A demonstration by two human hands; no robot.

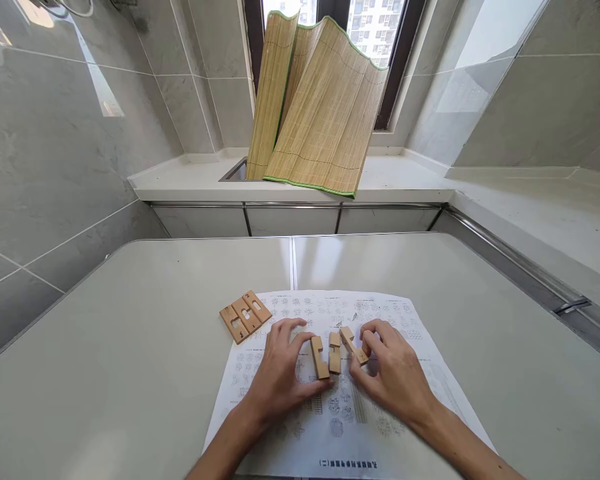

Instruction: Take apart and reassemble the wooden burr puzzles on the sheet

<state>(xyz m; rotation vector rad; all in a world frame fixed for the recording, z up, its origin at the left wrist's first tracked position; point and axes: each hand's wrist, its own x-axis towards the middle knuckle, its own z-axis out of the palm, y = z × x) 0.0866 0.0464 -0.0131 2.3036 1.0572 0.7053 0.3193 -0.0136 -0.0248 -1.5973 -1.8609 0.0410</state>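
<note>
Three small notched wooden puzzle pieces lie in a row on a printed paper sheet point(350, 447). My left hand point(283, 373) grips the left puzzle piece point(319, 359) lengthwise, index finger at its far end and thumb at its near end. Between the hands, the middle puzzle piece point(335, 353) is touched by neither, though my left thumb tip is close to its near end. My right hand point(395, 373) pinches the right puzzle piece point(353, 345), which slants, near its lower end. The curled fingers of that hand partly hide this end.
Three flat wooden plates with cut-out slots point(245, 317) lie side by side at the sheet's far left corner. The pale table point(130, 373) reaches toward a tiled ledge. A bamboo mat point(325, 113) leans against the window, and grey tiled walls point(70, 153) flank the table.
</note>
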